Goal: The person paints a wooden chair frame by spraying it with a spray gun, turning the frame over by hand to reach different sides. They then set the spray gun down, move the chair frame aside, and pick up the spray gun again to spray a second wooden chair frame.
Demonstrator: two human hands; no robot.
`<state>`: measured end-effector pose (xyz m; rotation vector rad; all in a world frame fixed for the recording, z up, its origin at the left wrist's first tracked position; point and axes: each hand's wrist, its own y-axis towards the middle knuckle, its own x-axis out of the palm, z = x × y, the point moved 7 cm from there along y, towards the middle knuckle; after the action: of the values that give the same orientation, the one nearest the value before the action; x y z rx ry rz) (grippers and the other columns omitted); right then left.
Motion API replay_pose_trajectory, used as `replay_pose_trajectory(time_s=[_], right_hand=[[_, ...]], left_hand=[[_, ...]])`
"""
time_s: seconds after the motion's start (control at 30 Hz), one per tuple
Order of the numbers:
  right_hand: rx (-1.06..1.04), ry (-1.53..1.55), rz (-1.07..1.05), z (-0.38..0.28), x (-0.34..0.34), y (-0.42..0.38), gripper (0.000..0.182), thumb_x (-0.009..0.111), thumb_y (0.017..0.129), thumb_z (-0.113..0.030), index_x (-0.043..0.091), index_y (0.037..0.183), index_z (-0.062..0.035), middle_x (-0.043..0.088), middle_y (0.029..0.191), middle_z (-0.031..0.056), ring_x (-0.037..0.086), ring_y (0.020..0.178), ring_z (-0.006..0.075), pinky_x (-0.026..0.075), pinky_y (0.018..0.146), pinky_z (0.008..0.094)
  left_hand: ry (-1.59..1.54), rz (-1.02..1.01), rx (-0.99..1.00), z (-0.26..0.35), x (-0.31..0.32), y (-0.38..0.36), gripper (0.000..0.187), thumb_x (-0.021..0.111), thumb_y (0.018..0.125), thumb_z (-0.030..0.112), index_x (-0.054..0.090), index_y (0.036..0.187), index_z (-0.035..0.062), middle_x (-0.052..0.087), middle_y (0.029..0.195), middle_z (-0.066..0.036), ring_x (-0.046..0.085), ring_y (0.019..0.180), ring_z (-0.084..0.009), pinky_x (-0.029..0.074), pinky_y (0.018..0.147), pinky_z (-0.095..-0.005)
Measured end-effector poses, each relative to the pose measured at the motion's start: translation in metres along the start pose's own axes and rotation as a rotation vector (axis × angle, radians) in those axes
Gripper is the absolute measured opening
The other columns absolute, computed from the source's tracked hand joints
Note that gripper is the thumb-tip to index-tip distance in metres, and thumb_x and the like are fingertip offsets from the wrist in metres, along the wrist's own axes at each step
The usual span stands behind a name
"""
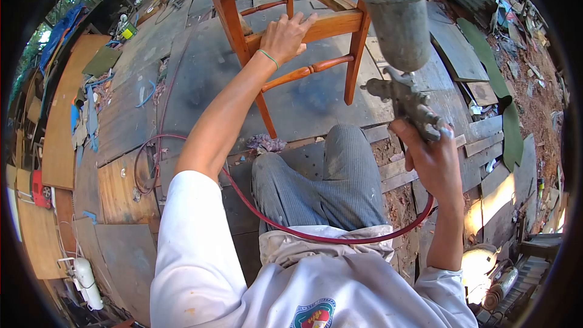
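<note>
Chair (333,26) of glossy orange-brown wood at the upper middle of the view, on the dark floor panels (200,79), just beyond the knees. At the side of this chair, on the flat rail below the top bar, left hand (282,39) with back upward and fingers partly stretched along the wood. Touching the rail, yet cannot tell if really clamped around it or only laid over it. On the left wrist, a thin green band (268,58).

To the right of the chair, in the air, a metal spray gun (408,98) with a large, worn grey cup (398,30) above its body. Around the handle of this gun, right hand (432,161), closed and firmly clamped, with thumb toward the chair side. Cannot tell if with a finger on the trigger.

From near the right wrist, a dark red hose (328,240) in a wide curve across the lap, then under the left arm and into a loop over the floor at left. Joint between hose and gun hidden.

Near the closest chair leg, a crumpled purplish cloth (266,143) on the floor. Farther to the right, a long green sheet (486,64) beside loose boards and reddish soil.
</note>
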<state>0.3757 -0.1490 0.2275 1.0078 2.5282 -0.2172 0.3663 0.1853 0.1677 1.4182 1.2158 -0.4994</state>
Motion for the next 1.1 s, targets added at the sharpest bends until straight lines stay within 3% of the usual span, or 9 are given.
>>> replay_pose_trajectory(time_s=[0.2,0.3,0.4,0.5,0.53,0.67,0.8,1.1], right_hand=[[-0.046,-0.046,-0.051,-0.007,0.011,0.002,0.037,0.073,0.097,-0.032,0.066,0.115,0.0002,0.058,0.069,0.0055,0.048,0.059,0.0118,0.042,0.055,0.0323],[-0.102,-0.034,-0.037,-0.001,0.014,0.007,0.038,0.073,0.097,-0.032,0.066,0.114,0.0004,0.058,0.069,0.0058,0.049,0.059,0.0115,0.041,0.054,0.0325],[0.009,-0.031,-0.111,-0.001,0.017,0.013,0.039,0.073,0.097,-0.034,0.066,0.114,0.0001,0.061,0.07,0.0071,0.05,0.06,0.0125,0.042,0.055,0.0332],[0.028,-0.075,-0.143,0.0,0.017,0.016,0.038,0.073,0.097,-0.034,0.066,0.114,0.0001,0.063,0.072,0.0084,0.051,0.06,0.0143,0.043,0.056,0.0341],[-0.001,-0.071,-0.14,-0.002,0.017,0.017,0.038,0.072,0.097,-0.034,0.066,0.113,0.0002,0.064,0.072,0.0091,0.052,0.06,0.0155,0.044,0.057,0.0349],[-0.091,-0.082,-0.156,-0.005,0.029,0.027,0.036,0.071,0.098,-0.032,0.065,0.112,0.0007,0.066,0.073,0.0129,0.057,0.061,0.0206,0.048,0.062,0.0381],[-0.14,-0.11,-0.181,-0.007,0.047,0.041,0.036,0.071,0.098,-0.033,0.065,0.11,0.0006,0.068,0.077,0.0167,0.063,0.066,0.024,0.05,0.067,0.0406],[-0.061,-0.182,-0.029,0.011,0.034,0.049,0.033,0.071,0.098,-0.034,0.066,0.111,-0.0035,0.066,0.075,0.0116,0.059,0.066,0.0189,0.047,0.063,0.0379]], left_hand=[[-0.047,-0.07,-0.053,0.011,0.043,-0.005,0.083,0.087,0.075,0.023,0.048,0.149,0.0217,0.063,0.119,-0.007,0.069,0.098,-0.0314,0.063,0.076,-0.042],[-0.094,-0.182,-0.138,0.013,0.062,-0.009,0.08,0.084,0.079,0.021,0.047,0.15,0.0236,0.062,0.122,-0.008,0.065,0.108,-0.0321,0.059,0.089,-0.0466],[-0.136,-0.061,-0.04,0.013,0.054,-0.01,0.075,0.081,0.081,0.016,0.048,0.149,0.0174,0.06,0.126,-0.011,0.056,0.126,-0.0326,0.046,0.109,-0.0532],[-0.15,0.155,0.038,0.03,0.032,-0.037,0.066,0.074,0.085,0.012,0.05,0.146,0.0085,0.058,0.131,-0.014,0.043,0.141,-0.0314,0.031,0.119,-0.0569],[-0.203,0.199,0.039,0.038,0.018,-0.06,0.054,0.069,0.087,0.009,0.054,0.139,0.0022,0.055,0.136,-0.015,0.041,0.144,-0.0322,0.033,0.119,-0.055],[-0.325,0.141,-0.05,0.063,-0.002,-0.169,0.043,0.067,0.091,0.007,0.063,0.134,0.0058,0.054,0.14,-0.015,0.045,0.14,-0.0342,0.04,0.114,-0.0482],[-0.444,-0.034,-0.299,0.067,0.006,-0.269,0.038,0.068,0.089,0.008,0.067,0.126,0.0053,0.054,0.138,-0.013,0.046,0.139,-0.0335,0.04,0.113,-0.048],[-0.474,-0.123,-0.636,0.055,0.011,-0.386,0.035,0.068,0.091,0.011,0.067,0.126,0.0054,0.053,0.137,-0.014,0.047,0.136,-0.0372,0.04,0.112,-0.0483]])
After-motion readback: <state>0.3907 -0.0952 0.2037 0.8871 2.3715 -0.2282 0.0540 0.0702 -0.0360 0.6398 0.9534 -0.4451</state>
